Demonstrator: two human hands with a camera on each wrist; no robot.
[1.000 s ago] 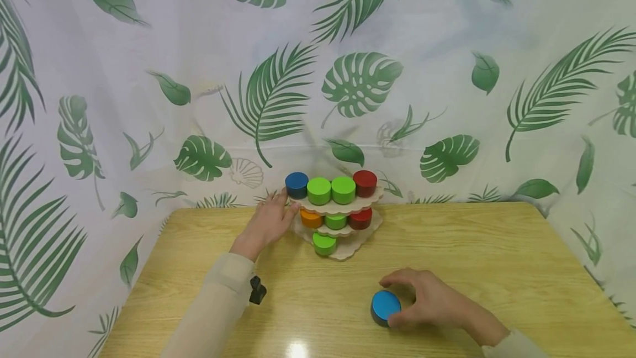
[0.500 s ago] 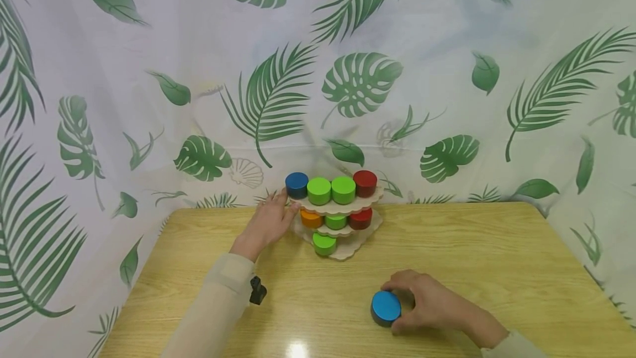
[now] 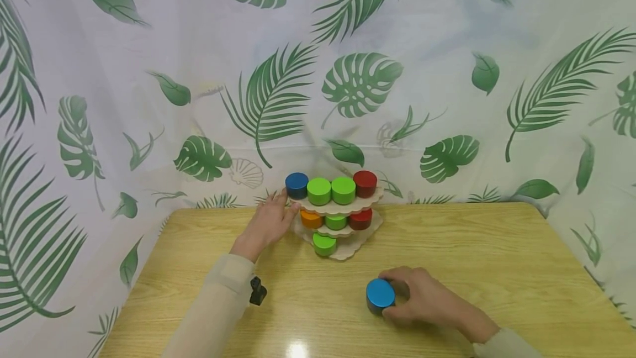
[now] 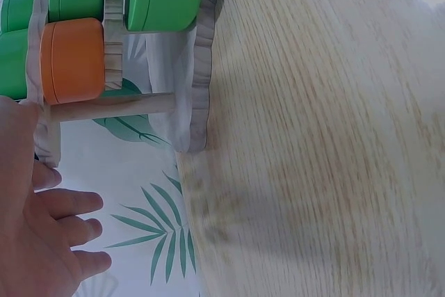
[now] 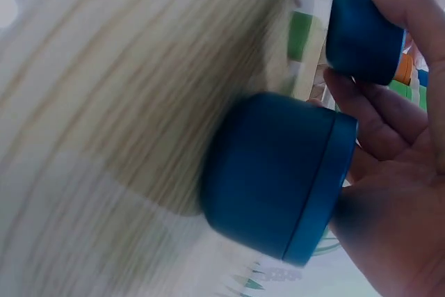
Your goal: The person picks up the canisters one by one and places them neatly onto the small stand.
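A scalloped wooden tiered stand [image 3: 350, 248] stands at the table's back, bearing blue, green, orange and red lidded cylinders. My left hand [image 3: 268, 222] holds the left end of its top tier between thumb and index finger; the other fingers [image 4: 73, 231] jut out loosely in the left wrist view. At front right, my right hand [image 3: 422, 297] pinches a blue lidded cylinder [image 3: 380, 294] between thumb and fingertips. In the right wrist view this held blue cylinder [image 5: 361, 36] appears beyond a second blue cylinder [image 5: 274, 175], which is close to the camera and hidden in the head view.
The wood-grain table [image 3: 477, 247] ends at a leaf-patterned cloth [image 3: 348, 26] behind it. An orange cylinder [image 4: 73, 60] and several green ones sit close above the left thumb in the left wrist view. A black clip [image 3: 257, 290] is on the left sleeve.
My right hand has closed its thumb and fingers on the blue cylinder and moved it slightly away from me and to the left. The left hand and the stand stay put.
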